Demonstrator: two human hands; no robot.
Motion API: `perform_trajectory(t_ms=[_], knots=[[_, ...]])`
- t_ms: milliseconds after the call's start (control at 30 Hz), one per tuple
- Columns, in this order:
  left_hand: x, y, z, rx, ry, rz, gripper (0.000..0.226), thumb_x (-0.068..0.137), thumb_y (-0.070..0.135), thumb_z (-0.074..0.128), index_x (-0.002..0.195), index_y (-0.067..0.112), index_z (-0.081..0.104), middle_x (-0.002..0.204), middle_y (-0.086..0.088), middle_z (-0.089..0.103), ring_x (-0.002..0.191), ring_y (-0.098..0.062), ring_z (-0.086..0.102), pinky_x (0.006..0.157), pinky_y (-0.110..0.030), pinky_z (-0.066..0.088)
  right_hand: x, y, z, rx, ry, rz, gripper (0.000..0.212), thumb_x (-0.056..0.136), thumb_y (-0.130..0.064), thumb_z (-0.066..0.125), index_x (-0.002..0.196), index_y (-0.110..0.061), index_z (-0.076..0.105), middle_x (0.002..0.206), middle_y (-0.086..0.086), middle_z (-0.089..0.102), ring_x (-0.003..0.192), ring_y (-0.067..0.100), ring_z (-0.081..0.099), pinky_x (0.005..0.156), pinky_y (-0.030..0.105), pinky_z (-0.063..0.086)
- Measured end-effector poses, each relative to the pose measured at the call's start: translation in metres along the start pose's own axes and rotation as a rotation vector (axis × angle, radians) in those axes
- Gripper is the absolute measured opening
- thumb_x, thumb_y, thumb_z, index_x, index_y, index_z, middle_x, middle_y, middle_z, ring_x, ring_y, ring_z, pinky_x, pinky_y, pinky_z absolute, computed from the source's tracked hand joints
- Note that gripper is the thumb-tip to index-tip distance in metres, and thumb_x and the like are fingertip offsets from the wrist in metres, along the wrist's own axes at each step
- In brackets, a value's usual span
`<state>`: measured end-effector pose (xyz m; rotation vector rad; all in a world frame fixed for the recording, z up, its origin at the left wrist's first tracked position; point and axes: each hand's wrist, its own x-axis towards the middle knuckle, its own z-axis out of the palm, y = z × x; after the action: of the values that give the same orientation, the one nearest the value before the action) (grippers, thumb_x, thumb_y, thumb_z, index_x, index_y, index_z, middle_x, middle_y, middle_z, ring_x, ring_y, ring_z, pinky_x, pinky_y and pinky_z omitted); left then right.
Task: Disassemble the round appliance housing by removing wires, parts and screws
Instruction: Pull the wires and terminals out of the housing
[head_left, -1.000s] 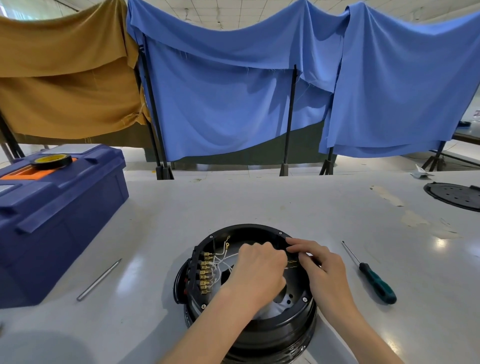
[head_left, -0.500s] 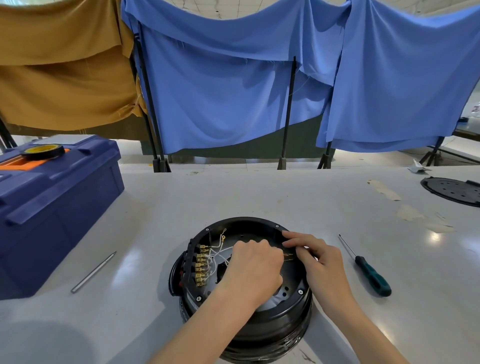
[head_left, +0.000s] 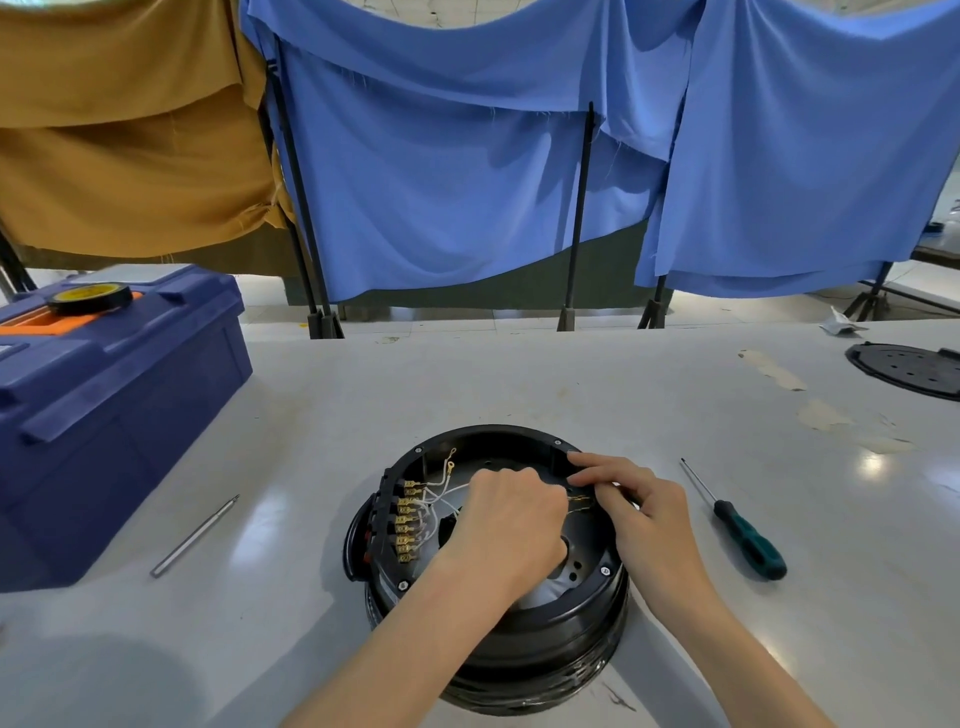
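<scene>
round appliance housing (head_left: 519, 639) lower centre on counter (head_left: 519, 374) | left grip (head_left: 511, 519) curled inside it, contents hidden; right grip (head_left: 641, 512) pinching thin wires (head_left: 577, 500) at right rim | wires run left-right between grips; right nearer

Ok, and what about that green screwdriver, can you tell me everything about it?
The screwdriver has a chunky green handle, black nearest the shaft, which looks like rubbery plastic. Its thin shiny metal shaft ends in a small tip. It lies flat on the pale table, just right of the round black housing, with the tip pointing away from the person. Only the table touches it; the right hand is close by.
</scene>
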<state>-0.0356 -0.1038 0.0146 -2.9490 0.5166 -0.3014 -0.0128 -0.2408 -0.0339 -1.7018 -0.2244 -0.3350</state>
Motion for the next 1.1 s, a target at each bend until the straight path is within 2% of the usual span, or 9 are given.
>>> perform_trajectory(t_ms=[133, 267, 467, 567, 667, 733, 867, 1000, 1100], knots=[[0.000, 0.002, -0.002, 0.014, -0.021, -0.011, 0.019, 0.091, 0.022, 0.047, 0.102, 0.012, 0.059, 0.098, -0.011, 0.059, 0.087, -0.029, 0.057, 0.065, -0.035, 0.027, -0.001, -0.001, -0.002, -0.012, 0.000, 0.005, 0.045, 0.090, 0.007, 0.050, 0.072, -0.025, 0.076, 0.104, -0.019, 0.072, 0.109, 0.013, 0.059, 0.091, 0.042, 0.050], [-0.001, 0.003, -0.005, 0.006, -0.032, -0.015, 0.015, 0.091, 0.019, 0.047, 0.098, 0.011, 0.057, 0.093, -0.010, 0.056, 0.077, -0.026, 0.049, 0.064, -0.035, 0.027, -0.001, -0.002, -0.002, -0.007, -0.001, 0.006, 0.044, 0.089, 0.007, 0.051, 0.072, -0.024, 0.076, 0.102, -0.021, 0.072, 0.107, 0.013, 0.060, 0.090, 0.040, 0.051], [-0.003, 0.005, -0.006, -0.005, -0.008, -0.008, 0.009, 0.090, 0.017, 0.048, 0.082, 0.018, 0.043, 0.071, -0.003, 0.032, 0.069, -0.023, 0.040, 0.061, -0.033, 0.026, -0.001, -0.002, -0.003, 0.010, 0.003, 0.008, 0.043, 0.088, 0.009, 0.050, 0.071, -0.021, 0.076, 0.102, -0.019, 0.073, 0.108, 0.013, 0.060, 0.091, 0.041, 0.051], [-0.001, 0.006, -0.004, -0.009, 0.007, -0.015, 0.004, 0.090, 0.018, 0.049, 0.086, 0.016, 0.049, 0.068, -0.002, 0.028, 0.070, -0.024, 0.047, 0.056, -0.032, 0.025, 0.000, -0.001, -0.003, 0.016, 0.001, 0.016, 0.042, 0.087, 0.009, 0.050, 0.071, -0.020, 0.076, 0.103, -0.018, 0.073, 0.109, 0.016, 0.060, 0.092, 0.045, 0.051], [0.000, 0.005, 0.000, 0.008, 0.020, -0.031, 0.016, 0.089, 0.018, 0.049, 0.078, 0.019, 0.038, 0.064, -0.001, 0.024, 0.063, -0.021, 0.036, 0.050, -0.030, 0.018, 0.000, -0.001, -0.003, 0.016, -0.001, 0.020, 0.040, 0.088, 0.008, 0.050, 0.072, -0.019, 0.076, 0.104, -0.017, 0.073, 0.107, 0.018, 0.061, 0.091, 0.048, 0.051], [0.001, 0.005, 0.002, -0.008, 0.030, -0.051, 0.011, 0.090, 0.019, 0.049, 0.081, 0.018, 0.043, 0.066, -0.001, 0.027, 0.065, -0.021, 0.037, 0.054, -0.031, 0.021, -0.001, 0.000, -0.003, 0.023, 0.001, 0.021, 0.040, 0.088, 0.007, 0.050, 0.072, -0.019, 0.076, 0.104, -0.017, 0.073, 0.107, 0.019, 0.061, 0.091, 0.049, 0.051], [0.000, 0.002, 0.002, -0.052, 0.039, -0.083, 0.010, 0.090, 0.023, 0.049, 0.094, 0.017, 0.055, 0.090, -0.006, 0.055, 0.076, -0.024, 0.049, 0.063, -0.033, 0.027, 0.000, 0.000, 0.000, 0.028, 0.013, 0.019, 0.042, 0.088, 0.007, 0.049, 0.070, -0.021, 0.075, 0.103, -0.017, 0.073, 0.108, 0.018, 0.061, 0.091, 0.045, 0.051], [-0.004, -0.001, 0.007, -0.131, 0.082, -0.102, 0.009, 0.088, 0.023, 0.049, 0.079, 0.020, 0.047, 0.083, -0.003, 0.055, 0.082, -0.025, 0.057, 0.064, -0.033, 0.029, -0.001, 0.001, 0.001, 0.021, 0.016, 0.007, 0.044, 0.088, 0.007, 0.049, 0.070, -0.023, 0.074, 0.102, -0.020, 0.072, 0.107, 0.015, 0.060, 0.089, 0.042, 0.052], [0.000, 0.002, 0.011, -0.189, 0.110, -0.107, 0.013, 0.090, 0.023, 0.050, 0.097, 0.017, 0.060, 0.097, -0.005, 0.063, 0.090, -0.027, 0.058, 0.067, -0.032, 0.031, 0.000, 0.001, 0.001, 0.041, 0.011, 0.013, 0.044, 0.088, 0.007, 0.048, 0.070, -0.023, 0.075, 0.103, -0.018, 0.072, 0.108, 0.017, 0.060, 0.090, 0.045, 0.052]])
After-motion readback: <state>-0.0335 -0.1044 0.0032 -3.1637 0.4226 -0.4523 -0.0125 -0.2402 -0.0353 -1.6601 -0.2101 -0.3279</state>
